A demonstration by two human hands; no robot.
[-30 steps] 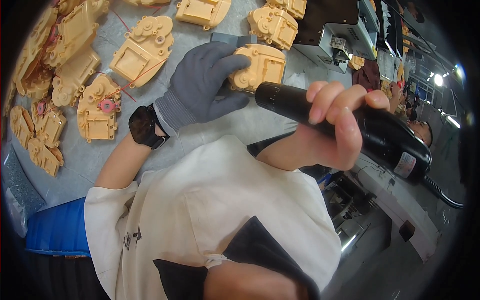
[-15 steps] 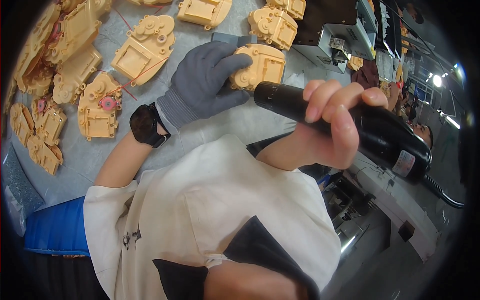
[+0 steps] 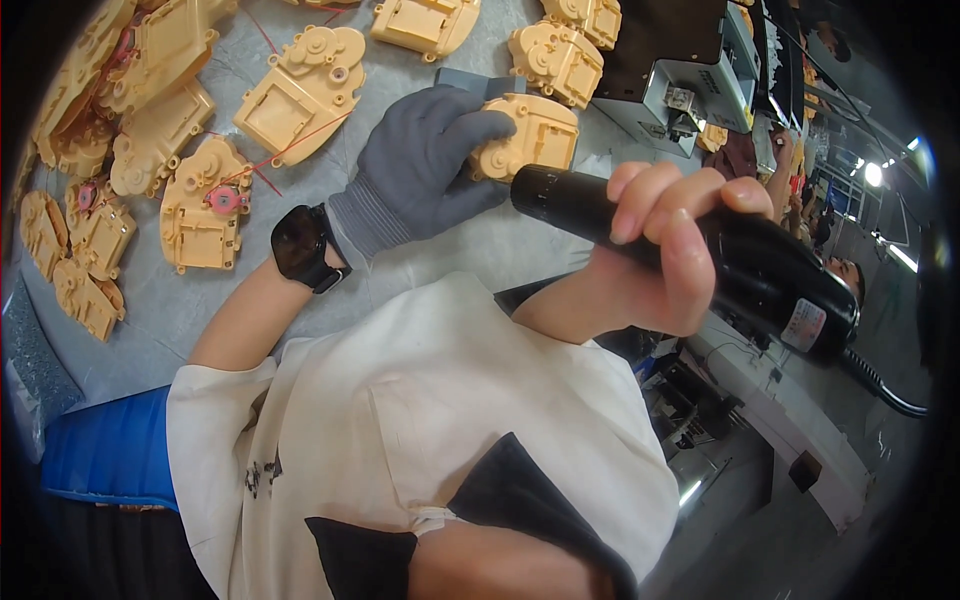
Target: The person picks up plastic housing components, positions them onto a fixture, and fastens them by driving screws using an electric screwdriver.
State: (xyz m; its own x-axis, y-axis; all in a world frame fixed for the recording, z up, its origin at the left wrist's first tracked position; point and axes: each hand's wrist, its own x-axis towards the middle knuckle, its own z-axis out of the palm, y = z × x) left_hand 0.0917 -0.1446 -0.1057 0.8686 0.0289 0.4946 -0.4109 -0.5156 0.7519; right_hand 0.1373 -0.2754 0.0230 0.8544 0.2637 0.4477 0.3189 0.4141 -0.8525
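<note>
My left hand (image 3: 425,165), in a grey glove, grips the left side of a yellow plastic housing (image 3: 540,140) with a rectangular recess. Behind that housing a grey block (image 3: 478,82) shows in part. Bare fingers of my right hand (image 3: 665,240) wrap round a black corded electric screwdriver (image 3: 770,265). Its nose points left and lies just below the housing in the picture; the tip and any contact with the housing are hard to make out.
More yellow housings (image 3: 300,95) lie across the grey table (image 3: 310,240), piled at the far left. One carries a pink round part (image 3: 224,200) and red wires. A grey-and-black machine (image 3: 690,90) stands at the back right. A blue chair (image 3: 110,445) is at lower left; people appear far right.
The housings and table have shifted slightly right and down in the picture, and my left hand with them. My right hand and the screwdriver have barely moved.
</note>
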